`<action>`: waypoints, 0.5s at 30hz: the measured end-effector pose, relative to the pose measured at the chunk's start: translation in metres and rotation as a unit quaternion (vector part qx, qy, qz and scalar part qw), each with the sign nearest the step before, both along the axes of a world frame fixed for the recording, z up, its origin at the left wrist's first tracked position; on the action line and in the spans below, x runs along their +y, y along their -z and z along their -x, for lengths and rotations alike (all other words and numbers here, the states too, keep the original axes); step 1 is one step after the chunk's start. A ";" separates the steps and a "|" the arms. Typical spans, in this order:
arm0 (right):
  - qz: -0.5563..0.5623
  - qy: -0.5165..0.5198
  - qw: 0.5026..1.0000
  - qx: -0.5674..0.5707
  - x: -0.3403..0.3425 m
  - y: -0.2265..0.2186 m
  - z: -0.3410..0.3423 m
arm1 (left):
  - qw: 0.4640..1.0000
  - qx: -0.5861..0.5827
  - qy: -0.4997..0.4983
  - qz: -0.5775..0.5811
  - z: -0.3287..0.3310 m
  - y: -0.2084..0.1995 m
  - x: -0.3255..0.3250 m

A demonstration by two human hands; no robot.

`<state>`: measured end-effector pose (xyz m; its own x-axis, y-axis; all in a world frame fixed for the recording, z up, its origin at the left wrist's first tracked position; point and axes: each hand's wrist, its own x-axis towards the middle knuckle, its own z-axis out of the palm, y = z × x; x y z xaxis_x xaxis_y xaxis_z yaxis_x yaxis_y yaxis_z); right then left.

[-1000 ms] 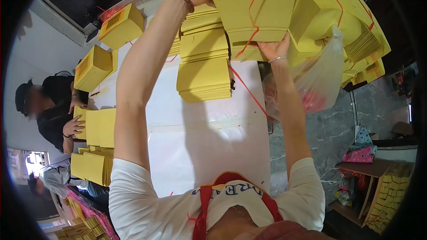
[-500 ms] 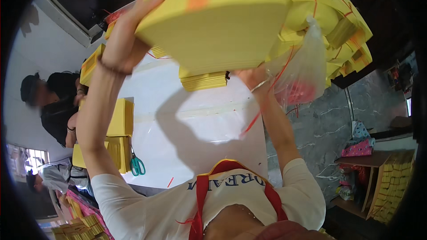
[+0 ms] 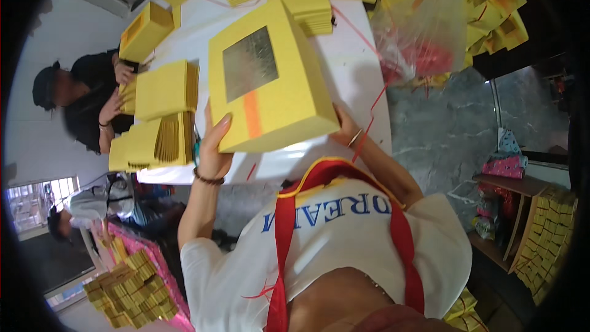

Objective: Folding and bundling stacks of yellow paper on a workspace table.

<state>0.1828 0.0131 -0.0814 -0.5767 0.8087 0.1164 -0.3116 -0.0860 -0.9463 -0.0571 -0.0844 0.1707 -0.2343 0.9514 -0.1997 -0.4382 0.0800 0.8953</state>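
Observation:
Between my hands is a thick yellow paper stack (image 3: 295, 86) with a rectangular grey window and an orange band on its top face. It is tilted above the white table (image 3: 362, 74). My left hand (image 3: 216, 150) grips its near left corner, thumb on top and fingers underneath. At the near right corner my right hand (image 3: 346, 128) is closed against the side, its fingers mostly hidden by the stack. Left of it on the table lie folded yellow paper piles (image 3: 163, 89). Teal-handled scissors (image 3: 196, 147) show partly behind my left hand.
More yellow bundles (image 3: 301, 0) line the table's far side. A clear plastic bag (image 3: 424, 37) with red contents hangs at the right edge, a red strap (image 3: 372, 114) below it. A co-worker (image 3: 86, 104) handles yellow paper at the left. A shelf (image 3: 504, 209) stands right.
The yellow stack has come down and toward me from the far side of the table, with both hands still on it. Its windowed face now shows, and far bundles are uncovered.

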 end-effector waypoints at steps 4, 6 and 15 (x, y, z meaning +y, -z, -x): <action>0.196 -0.059 0.977 0.058 0.004 -0.005 -0.005 | 1.000 0.013 0.018 -0.014 -0.016 0.023 -0.006; 0.186 -0.052 0.979 0.061 -0.002 -0.015 -0.006 | 0.999 0.026 0.031 -0.028 -0.026 0.020 -0.010; 0.414 0.065 0.905 0.073 -0.012 -0.047 -0.002 | 0.997 0.041 0.059 -0.009 -0.025 0.026 0.000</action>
<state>0.1851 0.0011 -0.0343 -0.4976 0.7136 -0.4930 -0.4859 -0.7002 -0.5231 -0.0324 -0.0846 0.1443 -0.1356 0.9767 -0.1665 -0.3520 0.1096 0.9296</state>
